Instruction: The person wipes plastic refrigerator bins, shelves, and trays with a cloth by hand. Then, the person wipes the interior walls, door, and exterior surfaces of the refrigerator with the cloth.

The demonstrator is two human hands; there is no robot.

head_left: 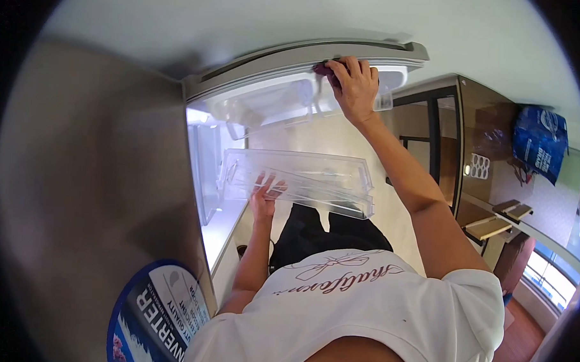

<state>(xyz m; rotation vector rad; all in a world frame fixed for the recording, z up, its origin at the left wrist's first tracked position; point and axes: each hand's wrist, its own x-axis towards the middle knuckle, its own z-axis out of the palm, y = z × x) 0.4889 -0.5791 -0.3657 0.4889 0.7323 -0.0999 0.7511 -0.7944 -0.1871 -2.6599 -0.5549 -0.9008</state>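
Note:
My left hand [265, 191] is closed on a clear plastic door bin [303, 161], its fingers showing through the see-through wall. The bin is held level in front of my body, apart from the fridge. Higher up, my right hand [357, 87] presses a dark maroon cloth [322, 68] against the top inner edge of the open fridge door [294, 58]. Most of the cloth is hidden under my fingers. Another clear bin [273, 107] is still fitted on the door's inner side, just left of my right hand.
The lit fridge interior [204, 165] opens at the left, behind the grey fridge side [98, 174] with its round sticker [161, 310]. To the right stand a dark-framed brown cabinet [483, 137], a blue bag [539, 142] and a white egg holder [479, 166].

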